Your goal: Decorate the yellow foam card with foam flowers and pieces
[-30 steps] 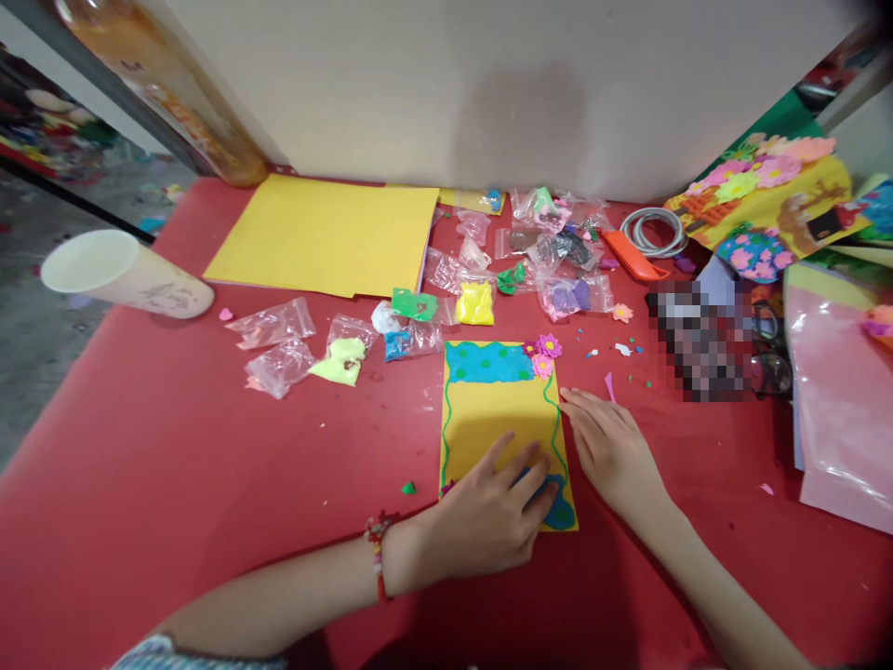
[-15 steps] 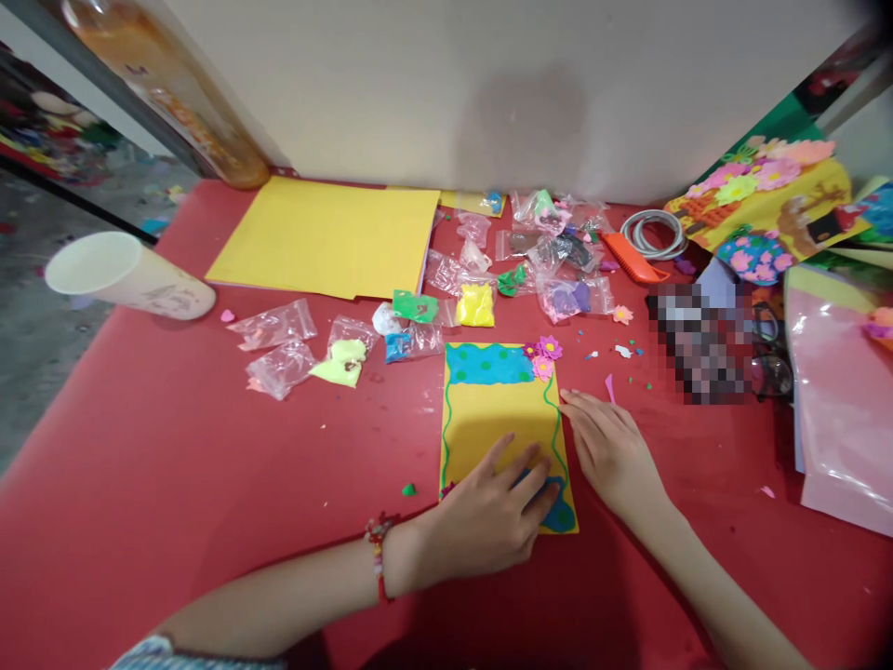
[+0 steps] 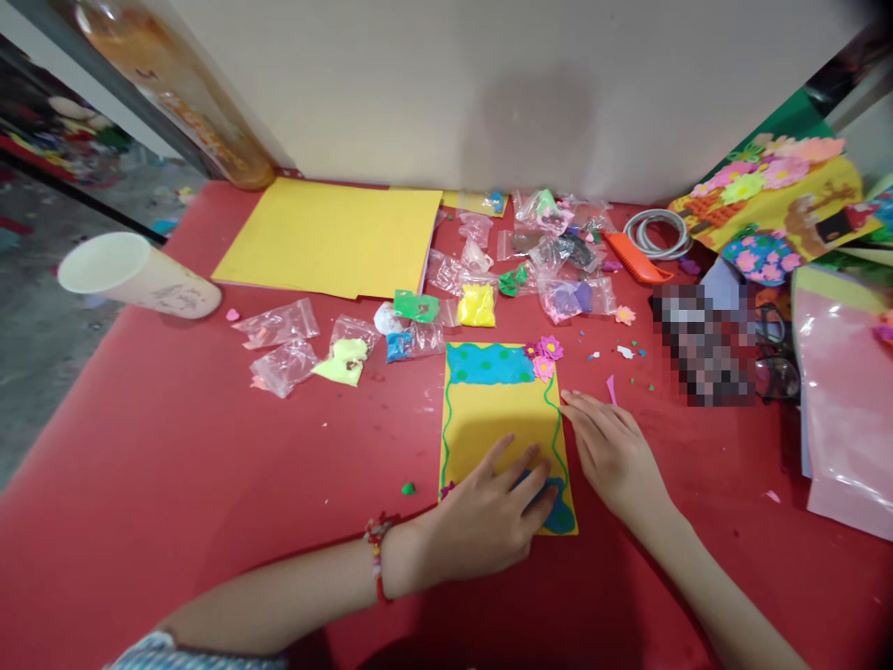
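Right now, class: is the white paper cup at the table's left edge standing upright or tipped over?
Tipped over. The white paper cup lies on its side on the red table, with its open mouth facing left.

Bags [image 3: 411, 326] behind card [image 3: 499, 414], apparently apart

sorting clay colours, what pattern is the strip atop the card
Blue with green dots, on the card; seen in the head view.

Two bare hands lie flat at the near end of one small yellow decorated card [image 3: 499, 409]. Beyond the fingers lie one large yellow paper sheet [image 3: 327, 237], one tipped white paper cup [image 3: 132, 276], one orange plastic comb [image 3: 634, 258], and roughly a dozen small clear plastic bags of coloured clay [image 3: 477, 304].
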The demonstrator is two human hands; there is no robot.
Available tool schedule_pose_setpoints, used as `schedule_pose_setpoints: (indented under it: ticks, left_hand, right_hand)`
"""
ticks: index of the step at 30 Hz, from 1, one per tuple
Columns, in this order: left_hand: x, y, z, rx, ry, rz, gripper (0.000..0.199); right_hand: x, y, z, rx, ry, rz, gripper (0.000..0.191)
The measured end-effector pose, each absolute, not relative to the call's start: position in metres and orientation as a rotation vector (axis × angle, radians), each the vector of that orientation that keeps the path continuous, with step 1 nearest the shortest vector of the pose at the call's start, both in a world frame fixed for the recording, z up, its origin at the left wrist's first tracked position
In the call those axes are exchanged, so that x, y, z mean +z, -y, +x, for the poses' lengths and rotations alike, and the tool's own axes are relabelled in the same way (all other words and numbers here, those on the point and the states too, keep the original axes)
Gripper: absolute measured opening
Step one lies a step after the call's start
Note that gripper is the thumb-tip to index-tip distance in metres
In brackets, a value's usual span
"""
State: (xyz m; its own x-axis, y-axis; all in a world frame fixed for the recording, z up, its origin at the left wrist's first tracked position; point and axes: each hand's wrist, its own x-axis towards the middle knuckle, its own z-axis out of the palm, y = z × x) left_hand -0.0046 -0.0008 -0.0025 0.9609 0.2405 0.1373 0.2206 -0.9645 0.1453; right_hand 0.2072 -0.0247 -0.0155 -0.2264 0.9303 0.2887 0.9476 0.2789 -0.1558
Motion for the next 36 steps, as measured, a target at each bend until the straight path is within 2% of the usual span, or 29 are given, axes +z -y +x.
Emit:
schedule_pose_setpoints:
  ticks: [11,16,19,26,36]
  left_hand:
    - [-0.005,0.003,-0.005,0.275,-0.349,2.987,0.035]
    - [0.01,-0.015,-0.01,0.544,-0.463,2.856,0.035]
    - [0.022,-0.034,-0.031,0.678,-0.6,2.842,0.023]
    - [0.015,-0.031,-0.107,0.426,-0.943,2.829,0.024]
    - [0.001,-0.006,-0.125,0.591,-0.806,2.883,0.021]
  right_hand:
    - [-0.013,0.023,0.207,-0.111,2.243,-1.692,0.033]
    - [-0.011,0.021,0.208,-0.118,2.238,-1.661,0.031]
    - [-0.008,0.021,0.211,-0.048,2.197,-1.639,0.03]
    - [-0.001,0.028,0.213,0.073,2.049,-1.72,0.023]
    - [0.005,0.041,0.207,0.069,2.086,-1.718,0.02]
